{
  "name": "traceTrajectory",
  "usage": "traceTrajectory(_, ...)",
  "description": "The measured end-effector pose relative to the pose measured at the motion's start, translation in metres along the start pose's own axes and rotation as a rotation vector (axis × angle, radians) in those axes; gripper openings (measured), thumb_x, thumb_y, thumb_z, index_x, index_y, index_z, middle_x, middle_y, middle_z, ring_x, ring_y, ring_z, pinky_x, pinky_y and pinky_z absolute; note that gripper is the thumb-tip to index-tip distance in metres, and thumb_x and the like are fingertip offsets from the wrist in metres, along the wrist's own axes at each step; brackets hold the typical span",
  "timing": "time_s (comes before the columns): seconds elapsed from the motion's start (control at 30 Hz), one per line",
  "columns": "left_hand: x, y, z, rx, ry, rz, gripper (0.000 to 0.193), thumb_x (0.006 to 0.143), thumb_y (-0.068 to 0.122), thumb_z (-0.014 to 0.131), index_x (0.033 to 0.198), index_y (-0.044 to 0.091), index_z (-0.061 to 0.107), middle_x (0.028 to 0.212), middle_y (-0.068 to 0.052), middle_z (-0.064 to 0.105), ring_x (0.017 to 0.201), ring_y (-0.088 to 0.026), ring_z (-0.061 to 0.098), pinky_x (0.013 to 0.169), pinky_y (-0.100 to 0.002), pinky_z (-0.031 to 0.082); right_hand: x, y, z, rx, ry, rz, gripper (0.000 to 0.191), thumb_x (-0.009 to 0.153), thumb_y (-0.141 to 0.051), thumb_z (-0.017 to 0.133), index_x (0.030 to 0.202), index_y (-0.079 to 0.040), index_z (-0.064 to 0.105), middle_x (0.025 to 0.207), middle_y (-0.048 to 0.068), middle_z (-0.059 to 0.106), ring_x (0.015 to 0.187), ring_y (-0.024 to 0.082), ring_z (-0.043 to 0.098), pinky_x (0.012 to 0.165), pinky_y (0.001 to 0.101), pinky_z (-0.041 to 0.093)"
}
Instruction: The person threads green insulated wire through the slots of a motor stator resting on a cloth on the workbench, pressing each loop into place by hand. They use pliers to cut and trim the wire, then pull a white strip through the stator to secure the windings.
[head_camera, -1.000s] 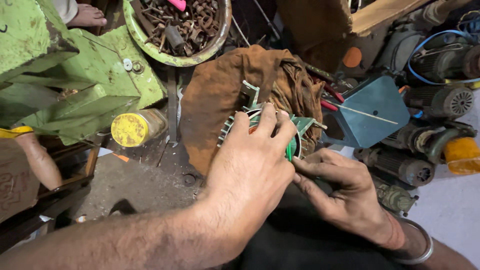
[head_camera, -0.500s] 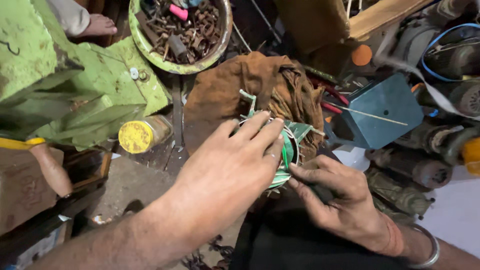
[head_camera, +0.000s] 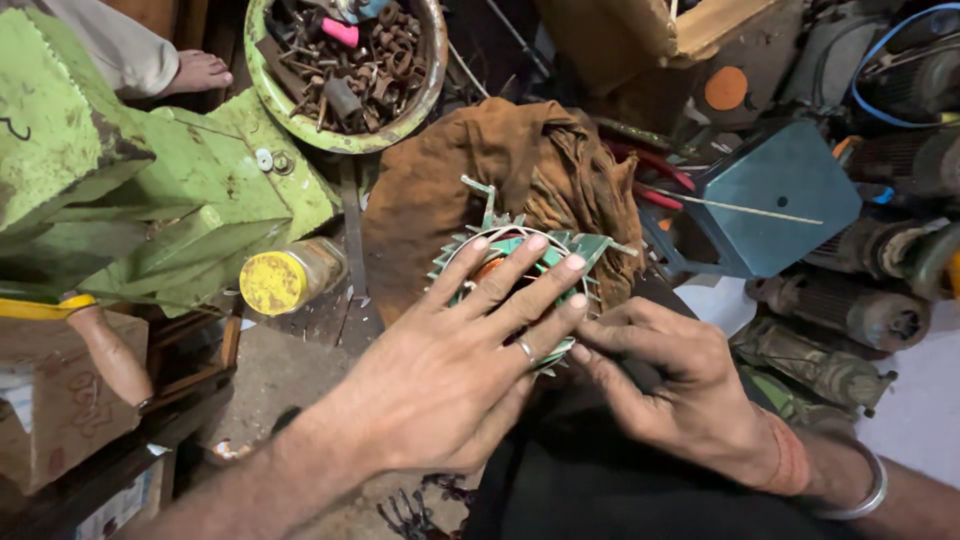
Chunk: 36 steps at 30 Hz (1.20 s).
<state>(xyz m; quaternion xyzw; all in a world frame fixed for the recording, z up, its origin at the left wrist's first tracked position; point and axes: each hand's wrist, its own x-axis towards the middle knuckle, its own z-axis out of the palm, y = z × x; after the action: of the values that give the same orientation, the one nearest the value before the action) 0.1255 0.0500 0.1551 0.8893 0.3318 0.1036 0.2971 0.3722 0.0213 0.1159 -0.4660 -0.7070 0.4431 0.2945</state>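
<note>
Since half a second ago, left hand (head_camera: 455, 370) has spread flatter over the green finned stator (head_camera: 520, 262), fingers splayed; right hand (head_camera: 665, 385) pinches its four-o'clock rim, over brown cloth (head_camera: 480, 185).

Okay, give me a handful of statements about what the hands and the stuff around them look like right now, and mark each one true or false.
1. The left hand lies spread over a green finned motor part. True.
2. The right hand is lifted clear of that part. False: its fingers are at the part's lower right edge, beside the left fingertips.
3. A brown cloth lies behind the part. True.
4. The round green bowl at the top is filled with water. False: it holds rusty metal scraps and a pink piece.
5. A yellow-capped jar lies on its side to the left of the hands. True.
</note>
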Motion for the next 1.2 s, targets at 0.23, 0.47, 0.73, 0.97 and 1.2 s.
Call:
traceTrajectory(0.23,0.001,0.005,0.031,0.08,0.142,-0.094,0.058,0.1,0.03,0.058,0.152,0.006,0.049,0.164,-0.014,0.039,0.154,-0.033,0.032,0.126,-0.054,0.022,0.001,-0.002,-0.002,0.018,-0.022,0.0,0.026,0.083,-0.001,0.079,0.109,-0.001,0.073,0.087,0.009,0.071,0.071,0.017,0.07,0.06,0.0274,0.053)
traceTrajectory(0.47,0.004,0.01,0.041,0.109,0.235,-0.167,0.055,0.097,0.03,0.055,0.151,0.019,0.054,0.159,-0.009,0.046,0.15,-0.03,0.041,0.124,-0.055,0.025,-0.005,0.001,-0.008,0.047,-0.098,0.013,0.031,0.085,-0.002,0.077,0.115,0.0,0.07,0.094,0.01,0.07,0.079,0.017,0.069,0.068,0.0277,0.054)
traceTrajectory(0.73,0.003,0.007,0.044,0.103,0.273,-0.148,0.047,0.099,0.032,0.058,0.145,0.025,0.059,0.159,-0.008,0.048,0.15,-0.032,0.041,0.123,-0.058,0.026,-0.019,0.022,0.005,0.518,0.028,0.394,0.028,0.086,-0.004,0.079,0.11,0.005,0.069,0.1,0.006,0.075,0.089,0.01,0.073,0.08,0.0256,0.062)
traceTrajectory(0.97,0.002,0.008,0.046,0.086,0.283,-0.163,0.044,0.1,0.032,0.061,0.143,0.025,0.061,0.159,-0.007,0.047,0.15,-0.031,0.041,0.123,-0.058,0.026,-0.018,0.029,-0.009,0.319,-0.123,0.447,0.026,0.085,-0.01,0.08,0.107,0.003,0.078,0.095,0.007,0.079,0.085,0.011,0.07,0.076,0.0273,0.058)
traceTrajectory(1.2,0.001,0.006,0.049,0.098,0.286,-0.142,0.05,0.099,0.03,0.061,0.147,0.021,0.057,0.162,-0.007,0.044,0.152,-0.032,0.038,0.123,-0.059,0.025,-0.007,0.023,-0.013,0.17,-0.104,0.116,0.021,0.089,-0.01,0.078,0.107,0.0,0.077,0.096,0.008,0.077,0.086,0.012,0.072,0.077,0.0265,0.057)
